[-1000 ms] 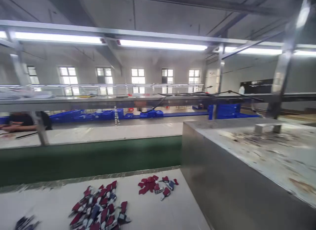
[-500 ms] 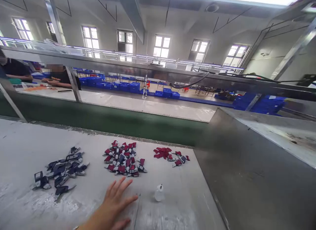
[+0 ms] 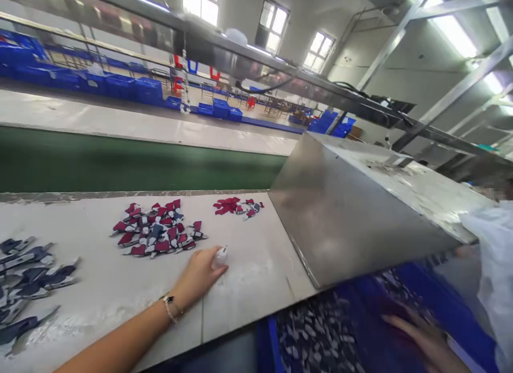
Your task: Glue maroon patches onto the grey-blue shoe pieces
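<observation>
My left hand (image 3: 198, 275) is shut on a small clear plastic bottle (image 3: 220, 257), whose white tip shows past my fingers. Both lie on a white work table (image 3: 256, 277), close to a heap of red, white and navy pieces (image 3: 157, 230). A smaller red heap (image 3: 236, 206) lies farther along, and navy-and-grey pieces (image 3: 28, 277) lie at the left. My right hand (image 3: 425, 341) is blurred above a blue crate (image 3: 320, 335) of small dark-and-white pieces.
A steel-sided bench (image 3: 352, 212) juts up beside the table. Behind the table runs a green conveyor belt (image 3: 120, 159). At the right edge stands a person in a white sleeve (image 3: 495, 266). Blue crates (image 3: 120, 90) stand in rows beyond.
The view has swung and tilted, bringing the blue crate into sight. My left hand has moved onto the bottle and closed around it. My right hand has appeared over the crate.
</observation>
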Available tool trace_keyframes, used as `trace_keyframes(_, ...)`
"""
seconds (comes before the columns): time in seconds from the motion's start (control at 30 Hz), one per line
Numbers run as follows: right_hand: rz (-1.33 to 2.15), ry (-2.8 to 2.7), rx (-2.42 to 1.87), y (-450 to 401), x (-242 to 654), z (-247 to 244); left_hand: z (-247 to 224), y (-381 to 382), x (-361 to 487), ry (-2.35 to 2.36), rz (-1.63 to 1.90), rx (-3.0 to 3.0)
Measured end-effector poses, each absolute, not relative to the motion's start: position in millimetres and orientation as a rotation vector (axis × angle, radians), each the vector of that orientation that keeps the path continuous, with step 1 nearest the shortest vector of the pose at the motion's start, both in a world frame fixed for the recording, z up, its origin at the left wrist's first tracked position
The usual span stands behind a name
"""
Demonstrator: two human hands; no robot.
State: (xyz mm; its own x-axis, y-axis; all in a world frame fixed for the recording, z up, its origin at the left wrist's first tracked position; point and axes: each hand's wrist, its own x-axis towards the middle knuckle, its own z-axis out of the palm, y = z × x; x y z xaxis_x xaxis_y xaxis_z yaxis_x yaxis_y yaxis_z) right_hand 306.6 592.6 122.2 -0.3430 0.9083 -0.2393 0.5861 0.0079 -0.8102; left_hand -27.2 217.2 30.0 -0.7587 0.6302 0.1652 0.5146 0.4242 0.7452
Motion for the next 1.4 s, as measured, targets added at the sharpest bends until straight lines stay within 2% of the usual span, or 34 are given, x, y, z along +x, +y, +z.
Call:
trace_keyframes(0.1, 1.424, -1.924, -1.594, 544, 318, 100, 26, 169, -25, 2.536, 1.199, 0.983)
trace_keyframes(0.17, 1.530, -1.989, -1.482, 505, 307, 89, 23, 139, -24, 2.559, 1.154, 0.943)
trace_keyframes(0.37, 1.669, -2.447, -0.897, 422, 166, 70, 21, 87, -20, 2.674, 1.162, 0.835)
trace_keyframes(0.47, 1.507, -2.679, -0.653, 393, 89, 63, 19, 77, -16, 2.725, 1.187, 0.814)
trace_keyframes(0.57, 1.238, -2.825, -0.502, 376, 52, 65, 19, 72, -10, 2.763, 1.180, 0.781)
trace_keyframes(0.8, 0.807, -3.014, -0.454, 377, 70, 68, 31, 77, -12, 2.746, 1.087, 0.805)
trace_keyframes(0.97, 0.670, -3.088, -0.378, 359, 73, 44, 38, 83, -27, 2.697, 0.992, 0.929)
trace_keyframes(1.13, 0.564, -3.069, -0.419, 352, 90, 46, 40, 72, -21, 2.735, 0.914, 0.915)
trace_keyframes(1.2, 0.492, -3.060, -0.358, 346, 102, 43, 42, 56, -16, 2.824, 0.821, 0.869)
trace_keyframes(1.3, 0.285, -3.087, 0.028, 336, 109, 29, 47, 21, -12, 3.103, 0.519, 0.706)
trace_keyframes(1.4, 0.126, -3.019, 0.039, 335, 98, 27, 50, -14, -17, 3.360, 0.192, 0.312)
